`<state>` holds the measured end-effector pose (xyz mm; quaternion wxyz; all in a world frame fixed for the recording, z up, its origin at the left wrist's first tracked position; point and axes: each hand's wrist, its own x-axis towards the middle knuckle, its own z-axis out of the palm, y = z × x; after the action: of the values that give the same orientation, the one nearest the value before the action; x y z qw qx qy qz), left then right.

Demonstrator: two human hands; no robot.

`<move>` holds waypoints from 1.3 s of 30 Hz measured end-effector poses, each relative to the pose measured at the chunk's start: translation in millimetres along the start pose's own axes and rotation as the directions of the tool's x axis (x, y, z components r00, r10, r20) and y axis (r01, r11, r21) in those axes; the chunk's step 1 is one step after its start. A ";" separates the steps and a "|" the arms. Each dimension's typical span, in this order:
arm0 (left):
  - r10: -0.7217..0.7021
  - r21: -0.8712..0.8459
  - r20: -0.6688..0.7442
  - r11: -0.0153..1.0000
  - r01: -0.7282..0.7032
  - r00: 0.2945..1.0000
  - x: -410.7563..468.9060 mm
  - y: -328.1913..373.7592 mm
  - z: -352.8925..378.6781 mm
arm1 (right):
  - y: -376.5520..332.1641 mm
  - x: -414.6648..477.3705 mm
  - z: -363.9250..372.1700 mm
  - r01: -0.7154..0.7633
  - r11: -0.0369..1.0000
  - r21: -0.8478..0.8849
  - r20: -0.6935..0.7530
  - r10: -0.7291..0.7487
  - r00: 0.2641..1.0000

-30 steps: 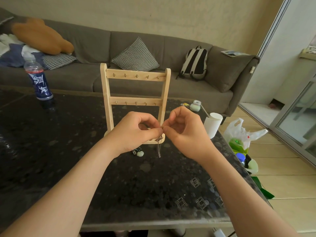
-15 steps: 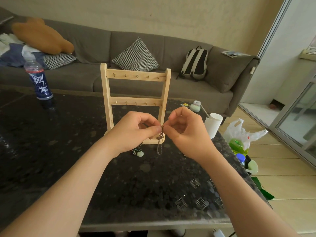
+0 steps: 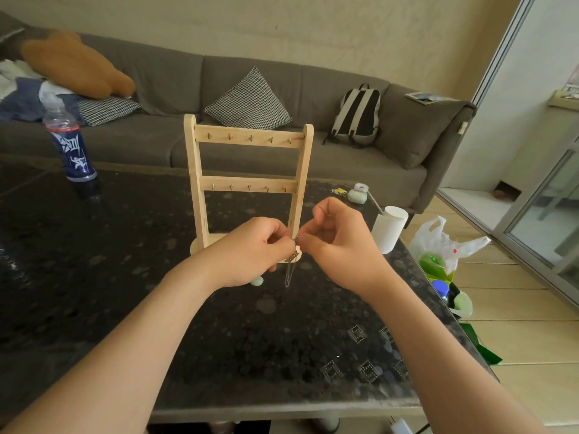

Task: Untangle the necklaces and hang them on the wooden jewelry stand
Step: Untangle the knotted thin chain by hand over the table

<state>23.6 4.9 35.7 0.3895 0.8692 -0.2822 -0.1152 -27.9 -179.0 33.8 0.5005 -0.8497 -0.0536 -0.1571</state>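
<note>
table (image 3: 282, 355): dark speckled top, nearest thing in view, with a few pale square dot patterns printed around 5 o'clock of the hands
left hand (image 3: 250, 252): curled up, thumb and forefinger pinching the top of the chain right where it meets the other hand
right hand (image 3: 338, 242): also curled, fingertips pinching the same spot, so both hands touch at the pinch, held just above the table
necklace (image 3: 289, 272): thin silvery chain, a knotty clump just under the pinch, the rest hanging straight down at 6 o'clock towards the table
green pendant (image 3: 257, 280): pale bead peeking out under the left hand at about 6 o'clock; can't tell if it's on the same chain
wooden jewelry stand (image 3: 249, 140): upright at 12 o'clock just behind the hands, two crossbars with five small hooks each
white cup (image 3: 388, 228): at 2 o'clock of the hands, near the table edge
small green jar (image 3: 358, 195): at 1 o'clock, further back
bottle (image 3: 70, 145): at 10 o'clock, blue label with white graffiti lettering and a little figure, can't read it tbh
plastic bag (image 3: 445, 245): on the floor at 3 o'clock, green stuff inside
sofa (image 3: 175, 79): grey, along the back wall, with a houndstooth cushion (image 3: 249, 100) at 12 and a black and white backpack (image 3: 357, 115) at 1 o'clock
</note>
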 end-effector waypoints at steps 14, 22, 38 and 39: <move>0.311 0.184 -0.347 0.948 -0.261 0.885 5.4 -10.7 3.6 | -1.6 0.5 6.1 0.016 0.998 0.053 -0.057 -0.013 0.998; 0.256 0.019 -0.404 0.962 -0.271 0.878 7.9 -11.1 3.8 | -1.7 0.6 1.5 0.000 0.995 0.096 -0.159 0.015 0.987; 0.181 0.100 -0.202 0.981 -0.164 0.962 5.0 -2.5 6.4 | -2.6 0.1 0.2 -0.069 0.998 -0.003 -0.092 0.069 0.993; 0.180 0.116 -0.189 0.980 -0.160 0.965 5.0 -2.2 6.9 | -2.6 0.4 -0.1 -0.101 0.995 0.016 -0.076 0.102 0.992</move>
<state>25.6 -1.0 29.6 0.3801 0.8673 -0.3208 0.0202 -28.2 -177.9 36.1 0.5146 -0.8416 0.0082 -0.1638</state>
